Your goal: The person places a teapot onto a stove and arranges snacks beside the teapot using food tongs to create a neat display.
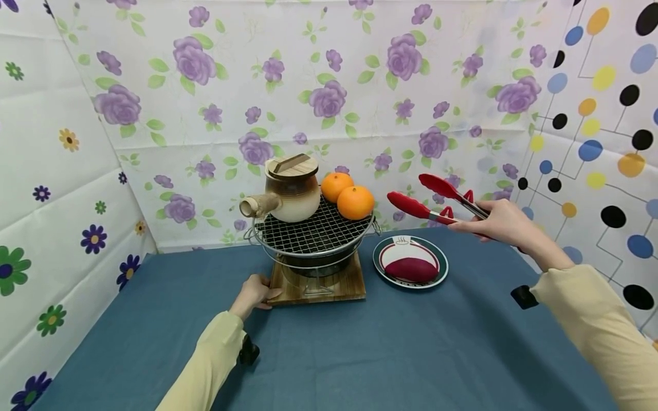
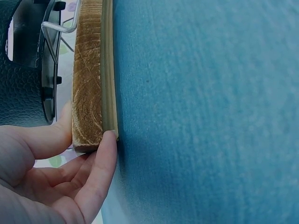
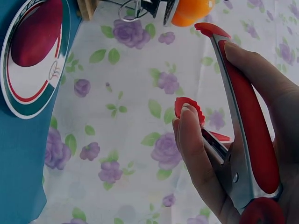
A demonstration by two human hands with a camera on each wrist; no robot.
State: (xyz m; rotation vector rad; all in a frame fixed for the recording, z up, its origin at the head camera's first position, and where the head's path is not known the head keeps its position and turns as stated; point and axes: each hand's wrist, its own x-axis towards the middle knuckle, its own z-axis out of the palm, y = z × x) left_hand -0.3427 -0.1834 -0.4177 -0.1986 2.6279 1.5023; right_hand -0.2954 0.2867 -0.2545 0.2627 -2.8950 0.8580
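Note:
My left hand [image 1: 253, 293] holds the near left corner of the wooden board [image 1: 349, 281] under a small grill; the left wrist view shows the thumb on the top face of the board [image 2: 88, 84] and the fingers [image 2: 100, 172] along its edge. My right hand [image 1: 500, 222] grips red tongs [image 1: 429, 197], held in the air right of the grill and above the plate. The arms of the tongs [image 3: 243, 107] stand apart with nothing between them. Two oranges [image 1: 356, 202] and a lidded clay pot [image 1: 292, 189] sit on the wire mesh [image 1: 313, 233].
A round plate [image 1: 437, 258] with a purple sweet potato [image 1: 411, 269] lies right of the grill on the blue tablecloth [image 1: 360, 354]. Flowered and dotted backdrop sheets close in the back and both sides.

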